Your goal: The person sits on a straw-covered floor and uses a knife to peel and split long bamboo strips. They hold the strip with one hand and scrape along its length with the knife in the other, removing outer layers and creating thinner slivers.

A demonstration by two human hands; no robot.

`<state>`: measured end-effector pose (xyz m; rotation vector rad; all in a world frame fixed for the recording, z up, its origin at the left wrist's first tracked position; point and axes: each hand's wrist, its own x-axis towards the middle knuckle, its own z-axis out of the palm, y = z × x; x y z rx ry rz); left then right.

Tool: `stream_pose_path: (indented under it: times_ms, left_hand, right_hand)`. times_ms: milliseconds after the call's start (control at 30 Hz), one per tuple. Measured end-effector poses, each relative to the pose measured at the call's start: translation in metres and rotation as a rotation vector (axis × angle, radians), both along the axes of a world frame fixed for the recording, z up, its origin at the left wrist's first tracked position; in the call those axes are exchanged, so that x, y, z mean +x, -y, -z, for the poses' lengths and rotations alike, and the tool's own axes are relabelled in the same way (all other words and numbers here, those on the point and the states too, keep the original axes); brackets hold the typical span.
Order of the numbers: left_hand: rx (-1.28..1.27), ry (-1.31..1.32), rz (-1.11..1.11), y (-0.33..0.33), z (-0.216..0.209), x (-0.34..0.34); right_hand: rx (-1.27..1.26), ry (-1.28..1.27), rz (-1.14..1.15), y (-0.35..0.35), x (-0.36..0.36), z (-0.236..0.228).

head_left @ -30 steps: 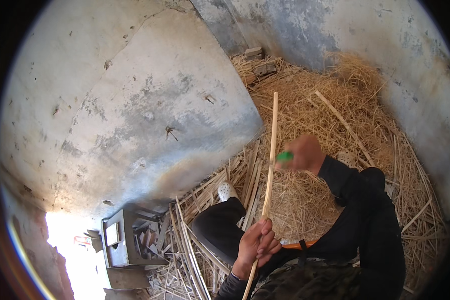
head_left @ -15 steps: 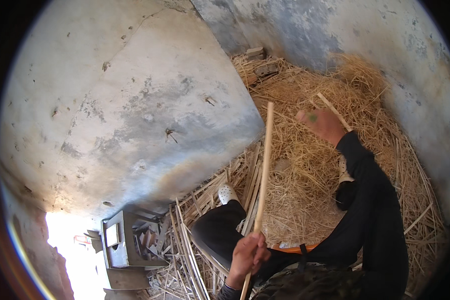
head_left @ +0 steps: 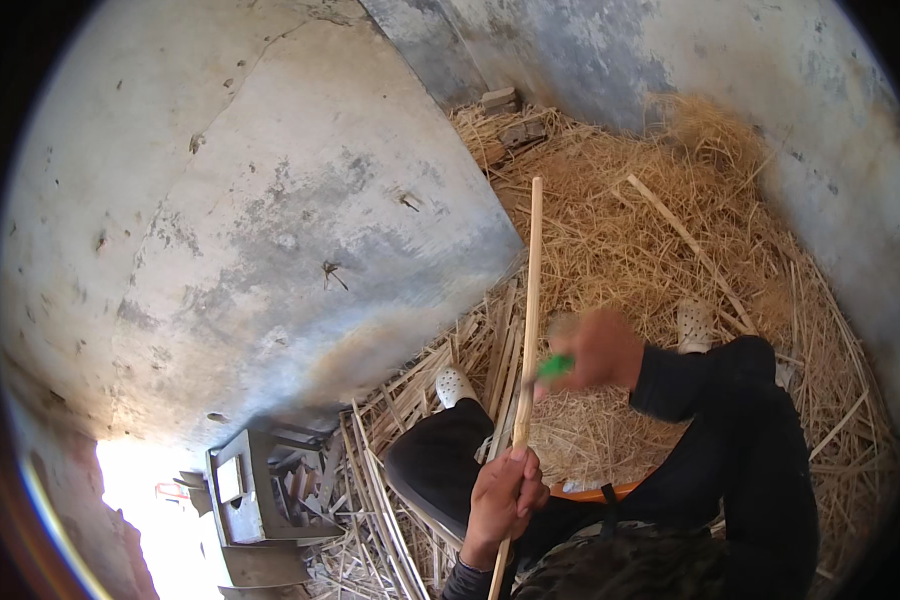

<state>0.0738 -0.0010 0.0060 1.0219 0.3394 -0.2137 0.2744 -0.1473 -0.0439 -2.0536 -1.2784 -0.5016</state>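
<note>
Potentially, the green tool (head_left: pixel 555 367) could be skidding down the pale stick (head_left: pixel 532 270) into the left hand (head_left: pixel 504 498) if the stick were twisting in that grip, since its twelve o'clock end is standing out unsupported over the straw (head_left: pixel 600 245); pressing too hard might also be gouging it. The left hand is gripping with fingers wrapped around the stick's lower part, which is running on toward six o'clock. The right hand (head_left: pixel 606 350), at one o'clock from the left, is clutching the green tool against or just beside the stick; blur is hiding which.
</note>
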Motion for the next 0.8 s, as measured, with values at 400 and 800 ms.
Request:
stream_pose_path:
  times_ms: [400, 800]
  left_hand:
    - [0.005, -0.037, 0.031, 0.0, 0.005, -0.001]
    - [-0.018, -0.137, 0.294, 0.011, 0.007, -0.052]
  right_hand:
    - [0.074, 0.134, 0.097, -0.002, 0.039, 0.018]
    - [0.039, -0.657, 0.799, 0.107, 0.182, 0.04]
